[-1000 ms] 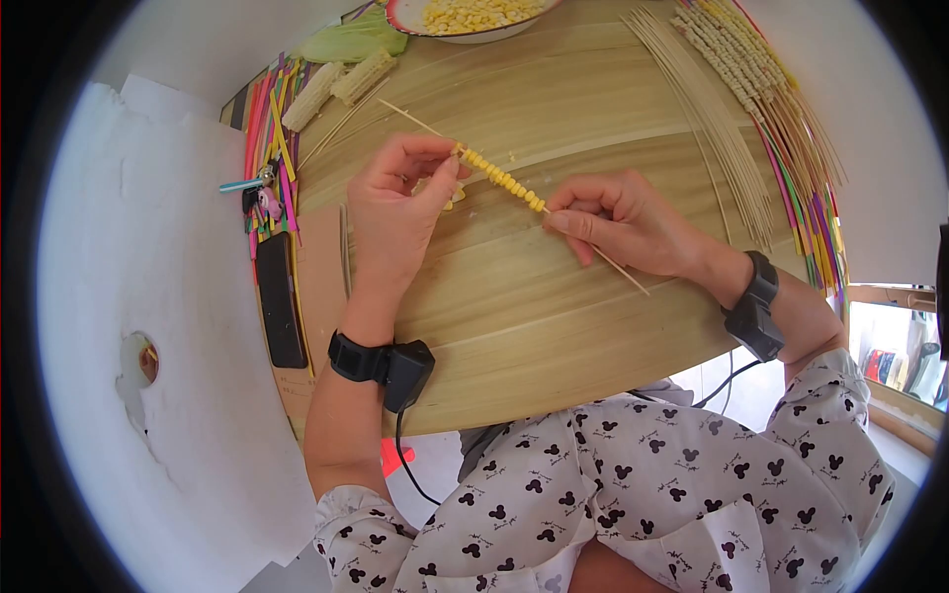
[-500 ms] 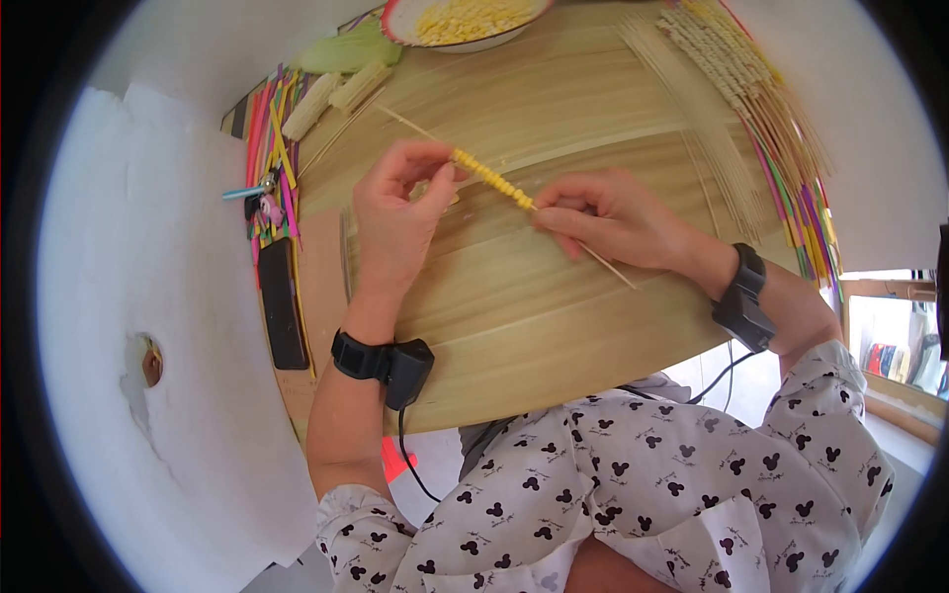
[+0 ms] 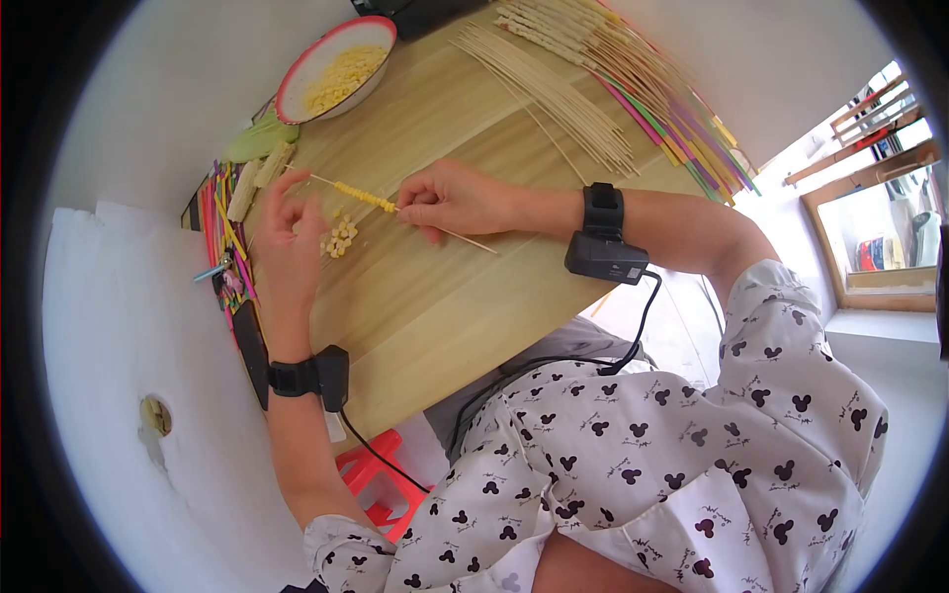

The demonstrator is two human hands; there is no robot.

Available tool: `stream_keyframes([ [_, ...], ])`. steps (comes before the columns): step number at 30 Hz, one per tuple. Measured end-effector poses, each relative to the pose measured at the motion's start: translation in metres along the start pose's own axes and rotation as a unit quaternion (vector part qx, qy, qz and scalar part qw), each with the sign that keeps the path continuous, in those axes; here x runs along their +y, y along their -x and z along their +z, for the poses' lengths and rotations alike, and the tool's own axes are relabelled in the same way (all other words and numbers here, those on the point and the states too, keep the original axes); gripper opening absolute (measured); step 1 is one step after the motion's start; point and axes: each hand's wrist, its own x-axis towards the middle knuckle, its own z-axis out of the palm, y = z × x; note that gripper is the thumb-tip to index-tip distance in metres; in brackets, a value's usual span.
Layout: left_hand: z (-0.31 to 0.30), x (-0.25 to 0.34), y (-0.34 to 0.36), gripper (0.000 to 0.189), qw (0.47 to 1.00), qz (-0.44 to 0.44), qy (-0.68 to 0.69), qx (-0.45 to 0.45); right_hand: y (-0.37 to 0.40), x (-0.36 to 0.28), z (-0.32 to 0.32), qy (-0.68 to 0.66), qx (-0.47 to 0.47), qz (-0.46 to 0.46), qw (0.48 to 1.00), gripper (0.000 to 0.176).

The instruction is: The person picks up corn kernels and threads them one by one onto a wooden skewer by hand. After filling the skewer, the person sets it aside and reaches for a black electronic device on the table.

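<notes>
Skewer [image 3: 455,234] strung with corn kernels [image 3: 364,196], pinched in the right hand [image 3: 450,203] between 10 and 11 o'clock from the view's centre.
The right thumb and fingers are clamped together on the skewer, just beside the lower end of the kernel row; a bare length runs past them toward 4 o'clock. The left hand [image 3: 294,229], at the skewer's far end, has its thumb and index finger apart; I cannot tell whether any finger touches the stick. At 7 o'clock from the strung row, a small pile of loose kernels [image 3: 339,237] lies on the wooden tabletop [image 3: 435,306]. Between 10 and 11 o'clock from the right hand, a red-rimmed white bowl [image 3: 321,61] holds a heap of yellow kernels. Bare skewers [image 3: 554,99] lie between 1 and 2 o'clock from that hand.
</notes>
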Motion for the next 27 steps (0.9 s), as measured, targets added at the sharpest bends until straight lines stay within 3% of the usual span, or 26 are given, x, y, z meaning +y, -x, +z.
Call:
stream_keyframes([
  [1,-0.001,0.008,0.000,0.028,1.000,0.002,-0.003,0.006,-0.003,0.002,0.000,0.001,-0.003,-0.006,1.000,0.017],
  [3,0.001,0.025,0.002,0.029,0.992,0.115,-0.023,-0.055,-0.007,0.003,-0.001,0.017,-0.011,0.000,1.000,0.017],
  [9,0.016,0.089,0.040,0.021,0.972,0.202,-0.061,-0.107,-0.012,-0.006,-0.003,0.139,-0.045,-0.048,0.988,0.022],
  [13,0.031,0.101,0.059,0.021,0.967,0.226,-0.015,-0.118,-0.028,0.003,0.012,0.083,-0.041,-0.130,0.987,0.020],
  [14,0.038,0.098,0.063,0.021,0.963,0.249,-0.015,-0.101,-0.041,0.009,0.017,0.140,-0.016,-0.296,0.945,0.018],
  [15,0.043,0.098,0.068,0.020,0.958,0.274,-0.018,-0.081,-0.048,0.009,0.021,0.190,0.009,-0.455,0.870,0.016],
  [16,0.049,0.096,0.071,0.020,0.959,0.274,-0.023,-0.074,-0.039,0.001,0.036,0.188,0.004,-0.461,0.867,0.016],
  [18,0.062,0.093,0.076,0.023,0.927,0.369,-0.054,-0.043,-0.009,-0.014,0.068,-0.080,0.145,-0.406,0.899,0.017],
  [19,0.061,0.097,0.065,0.023,0.937,0.340,-0.065,-0.045,-0.017,-0.024,0.066,-0.108,0.135,-0.394,0.903,0.017],
  [21,0.060,0.094,0.069,0.027,0.895,0.427,-0.130,-0.008,-0.024,-0.042,0.074,-0.102,0.016,-0.240,0.965,0.016],
  [22,0.060,0.092,0.072,0.027,0.895,0.424,-0.140,0.001,-0.026,-0.049,0.078,-0.092,-0.044,-0.158,0.982,0.016],
  [24,0.063,0.088,0.076,0.044,0.881,0.455,-0.132,-0.008,-0.026,-0.056,0.081,-0.062,-0.156,0.015,0.986,0.015],
  [27,0.056,0.090,0.090,0.050,0.860,0.477,-0.183,-0.005,-0.028,-0.059,0.087,-0.056,-0.159,0.008,0.986,0.015],
])
